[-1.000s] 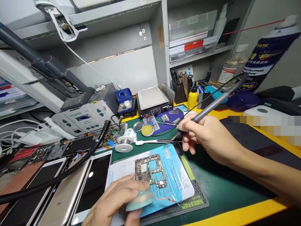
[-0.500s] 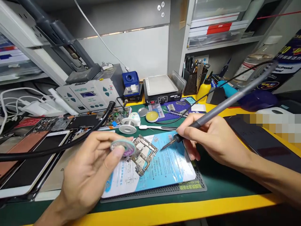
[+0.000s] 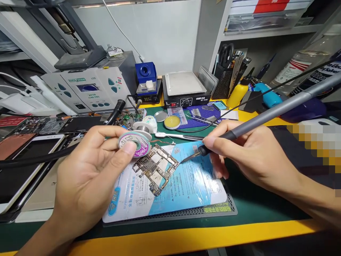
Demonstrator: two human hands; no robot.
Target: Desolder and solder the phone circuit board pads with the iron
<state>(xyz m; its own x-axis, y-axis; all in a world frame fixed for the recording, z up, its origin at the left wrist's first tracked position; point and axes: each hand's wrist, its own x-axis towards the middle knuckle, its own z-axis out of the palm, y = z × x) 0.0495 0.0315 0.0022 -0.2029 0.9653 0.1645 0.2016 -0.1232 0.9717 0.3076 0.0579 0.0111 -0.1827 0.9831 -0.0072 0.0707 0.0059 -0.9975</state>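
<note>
Between the thumb and fingers of my left hand (image 3: 90, 174) is a small round spool of desoldering braid (image 3: 142, 149), its purple label facing up. A thin copper-coloured strip (image 3: 161, 141) runs from it to the right, above the board. My right hand (image 3: 245, 153) grips a grey soldering iron (image 3: 261, 113) like a pen, its tip close to the right edge of a phone circuit board (image 3: 157, 161). Whether the tip touches the board I cannot tell. The board lies flat on a blue and white packet (image 3: 197, 177), over a dark mat (image 3: 223, 208).
Behind the board are a solder wire reel (image 3: 144, 128), a flux tin (image 3: 172, 122) and a white-handled brush (image 3: 181, 136). A hot plate (image 3: 185, 89), a soldering station (image 3: 147, 89) and a hot-air unit (image 3: 90, 87) stand further back. Phones (image 3: 29, 170) lie left; a black hose (image 3: 66, 151) crosses there.
My left hand has moved left and tilted the spool so its label shows; the copper strip is now visible. The iron's tip has come nearer the board's edge. The camera view has shifted down.
</note>
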